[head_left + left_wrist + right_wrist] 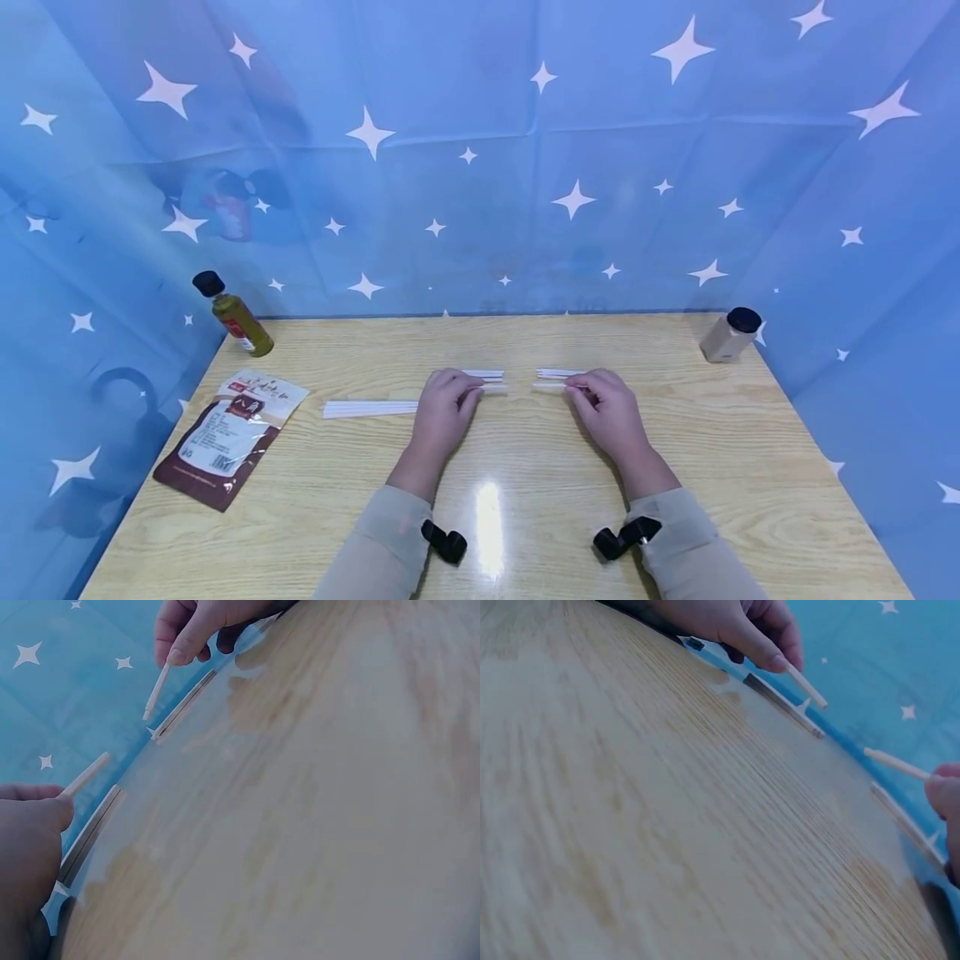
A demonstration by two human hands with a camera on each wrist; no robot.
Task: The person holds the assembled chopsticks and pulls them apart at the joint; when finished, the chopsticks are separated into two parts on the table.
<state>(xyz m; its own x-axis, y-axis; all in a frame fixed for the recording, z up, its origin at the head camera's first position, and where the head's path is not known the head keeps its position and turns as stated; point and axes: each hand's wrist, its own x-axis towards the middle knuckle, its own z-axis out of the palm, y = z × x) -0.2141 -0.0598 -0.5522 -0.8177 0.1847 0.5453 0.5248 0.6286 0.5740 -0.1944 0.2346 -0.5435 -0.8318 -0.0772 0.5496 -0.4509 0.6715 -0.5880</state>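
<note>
My left hand (pixel 442 408) pinches a thin white stick (pixel 88 774) between thumb and fingers, its free end pointing right. Opposite it, my right hand (pixel 609 410) pinches another thin white stick (pixel 898 763) whose end points left. A gap separates the two stick ends. Just behind the left hand lie several white sticks (pixel 485 375), partly hidden by it. More white sticks (pixel 558 373) lie behind the right hand, also partly covered. A flat row of longer white sticks (pixel 367 409) extends out to the left of my left hand.
A brown and white pouch (pixel 228 433) lies at the table's left edge. Behind it stands an oil bottle (pixel 242 321) with a black cap. A black-lidded jar (pixel 729 337) is at the back right corner. Blue star-printed cloth (pixel 480 192) borders the wooden table (pixel 540 533).
</note>
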